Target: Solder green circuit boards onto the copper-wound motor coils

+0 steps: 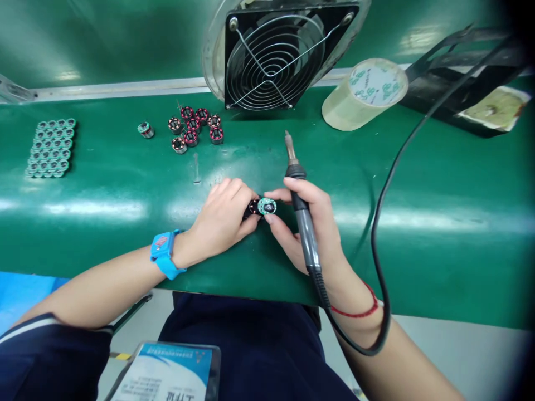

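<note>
My left hand (228,214), with a blue wrist strap (164,253), is closed around a small dark part (253,208) with coppery spots, mostly hidden by the fingers. Against its right end sits a round green circuit board (267,206) with a dark middle. My right hand (311,223) holds a soldering iron (307,231) between thumb and palm side, its metal tip pointing away from me. The thumb and a fingertip of that same hand also touch the edge of the green board. Both hands meet just above the green bench near its front edge.
Several wound motor stators (192,125) lie in a cluster, with one board-topped stator (146,130) to their left. A block of green-topped pieces (50,147) stands far left. Behind are a fan (271,67), a tape roll (363,94) and an iron stand (468,100). The iron's cord (378,223) loops at right.
</note>
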Action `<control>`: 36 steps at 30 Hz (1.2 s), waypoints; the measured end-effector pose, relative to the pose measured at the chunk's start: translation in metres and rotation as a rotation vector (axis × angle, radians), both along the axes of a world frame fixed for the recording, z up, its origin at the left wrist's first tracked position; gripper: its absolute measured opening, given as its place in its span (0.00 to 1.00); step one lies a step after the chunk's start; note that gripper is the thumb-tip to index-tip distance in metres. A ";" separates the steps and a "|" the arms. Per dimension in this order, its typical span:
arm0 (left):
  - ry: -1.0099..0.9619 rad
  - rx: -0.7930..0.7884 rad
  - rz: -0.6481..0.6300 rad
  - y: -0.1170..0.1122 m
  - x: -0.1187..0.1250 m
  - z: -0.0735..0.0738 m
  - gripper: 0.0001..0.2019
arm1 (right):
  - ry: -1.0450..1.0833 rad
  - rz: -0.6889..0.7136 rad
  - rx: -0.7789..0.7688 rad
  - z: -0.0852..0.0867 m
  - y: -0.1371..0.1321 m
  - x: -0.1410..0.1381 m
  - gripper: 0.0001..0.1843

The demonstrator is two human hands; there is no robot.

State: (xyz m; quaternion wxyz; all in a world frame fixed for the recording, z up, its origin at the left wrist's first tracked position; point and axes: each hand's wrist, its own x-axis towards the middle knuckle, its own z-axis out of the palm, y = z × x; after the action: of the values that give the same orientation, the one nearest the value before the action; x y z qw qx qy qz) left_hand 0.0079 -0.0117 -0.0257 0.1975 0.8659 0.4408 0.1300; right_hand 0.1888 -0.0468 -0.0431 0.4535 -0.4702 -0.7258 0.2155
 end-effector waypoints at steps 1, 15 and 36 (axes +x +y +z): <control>-0.002 -0.002 0.011 -0.002 0.000 -0.001 0.08 | -0.007 0.017 -0.006 0.000 0.001 -0.001 0.32; -0.345 -0.303 -0.022 0.014 -0.015 0.011 0.04 | -0.063 0.046 -0.051 -0.002 0.001 0.000 0.34; -0.469 -0.384 0.073 0.015 -0.002 0.007 0.05 | -0.179 -0.117 0.159 0.003 0.007 -0.016 0.30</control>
State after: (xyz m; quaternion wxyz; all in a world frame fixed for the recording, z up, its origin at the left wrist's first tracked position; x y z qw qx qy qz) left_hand 0.0058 0.0038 -0.0183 0.4492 0.7427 0.4304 0.2477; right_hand 0.1724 -0.0403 -0.0404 0.4344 -0.4917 -0.7496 0.0876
